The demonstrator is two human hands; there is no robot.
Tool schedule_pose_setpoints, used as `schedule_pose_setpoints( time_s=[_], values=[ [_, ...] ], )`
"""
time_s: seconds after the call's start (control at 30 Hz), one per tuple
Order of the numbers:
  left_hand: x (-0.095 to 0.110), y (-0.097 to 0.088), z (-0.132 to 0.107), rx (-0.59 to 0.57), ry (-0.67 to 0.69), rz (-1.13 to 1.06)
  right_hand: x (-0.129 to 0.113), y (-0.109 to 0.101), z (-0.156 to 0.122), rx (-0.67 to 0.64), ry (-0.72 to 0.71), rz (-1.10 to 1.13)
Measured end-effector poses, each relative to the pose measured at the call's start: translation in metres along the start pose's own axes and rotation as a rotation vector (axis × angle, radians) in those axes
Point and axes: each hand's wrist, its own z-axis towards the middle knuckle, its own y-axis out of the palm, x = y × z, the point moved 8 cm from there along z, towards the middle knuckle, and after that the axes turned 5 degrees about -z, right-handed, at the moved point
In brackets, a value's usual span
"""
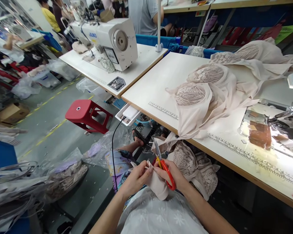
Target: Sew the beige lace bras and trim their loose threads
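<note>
My left hand (136,178) pinches a small piece of beige fabric (158,187) over my lap, fingers closed on its top edge. My right hand (175,177) grips red-handled scissors (164,167), blades pointing up and away, right beside the fabric's edge. A beige lace garment (190,162) hangs from the table edge down to just behind my hands.
A white work table (161,84) with several beige lace garments (210,87) stands to the right. A white sewing machine (107,40) sits on the neighbouring table. A red stool (85,113) stands on the floor, with plastic bags of fabric (63,175) to the left. People sit at the back.
</note>
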Motion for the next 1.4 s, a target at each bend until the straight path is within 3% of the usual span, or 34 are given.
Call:
schedule_pose_setpoints(
  time_s=[0.27, 0.53, 0.9, 1.1, 1.27, 1.4],
  values=[
    [0.012, -0.001, -0.001, 0.099, 0.066, 0.327, -0.010, -0.003, -0.008, 0.073, -0.094, 0.028],
    [0.012, 0.002, -0.001, 0.020, 0.034, 0.135, 0.009, -0.003, -0.006, 0.065, -0.128, 0.082],
    [0.011, -0.001, 0.002, 0.095, 0.031, 0.136, 0.009, -0.001, -0.008, 0.094, -0.058, 0.065],
    [0.010, 0.006, 0.002, 0.082, -0.035, -0.006, 0.010, -0.006, -0.008, 0.105, -0.139, 0.043],
    [0.011, 0.009, 0.002, 0.069, -0.039, -0.046, 0.021, -0.011, -0.008, 0.146, -0.093, 0.197],
    [0.006, 0.009, 0.004, 0.092, -0.047, -0.029, 0.011, -0.011, -0.011, 0.146, -0.082, 0.160]
  ],
)
